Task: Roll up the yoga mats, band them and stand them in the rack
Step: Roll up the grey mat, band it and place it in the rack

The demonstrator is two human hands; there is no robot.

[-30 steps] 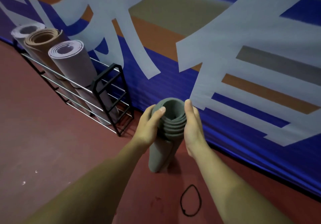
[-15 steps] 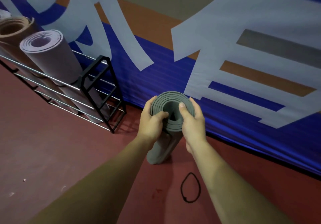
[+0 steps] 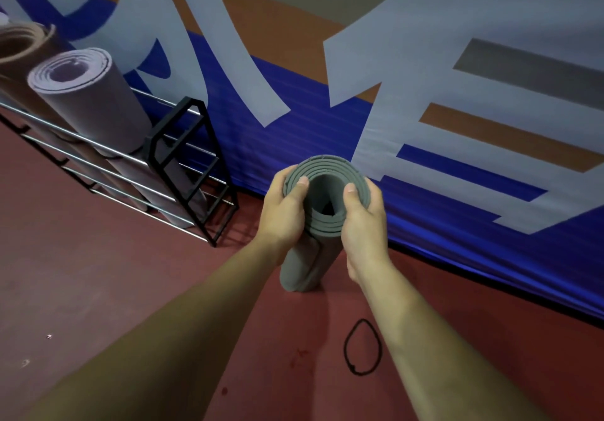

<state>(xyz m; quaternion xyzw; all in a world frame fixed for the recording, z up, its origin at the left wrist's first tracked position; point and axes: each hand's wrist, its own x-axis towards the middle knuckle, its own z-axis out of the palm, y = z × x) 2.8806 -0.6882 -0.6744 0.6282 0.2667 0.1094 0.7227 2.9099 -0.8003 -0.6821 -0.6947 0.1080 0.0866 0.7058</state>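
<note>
A rolled grey yoga mat (image 3: 302, 270) stands upright on the red floor, its spiral top end facing me. My left hand (image 3: 282, 213) grips its upper left side, thumb on the top rim. My right hand (image 3: 361, 221) grips the upper right side, thumb on the inner edge of the roll. No band is visible round the mat. A black elastic band (image 3: 362, 347) lies loose on the floor in front of the mat, beside my right forearm. The black and chrome rack (image 3: 192, 172) stands to the left against the wall.
A lilac rolled mat (image 3: 94, 100) and a brown rolled mat (image 3: 19, 44) lean in the rack. A blue, orange and grey banner wall (image 3: 425, 93) runs right behind the grey mat. Red floor (image 3: 98, 290) stretches left and towards me.
The telescoped layers at the mat's top have been pushed down and now sit more level. Both thumbs have moved onto the top rim. The view has shifted right, so the rack sits further left.
</note>
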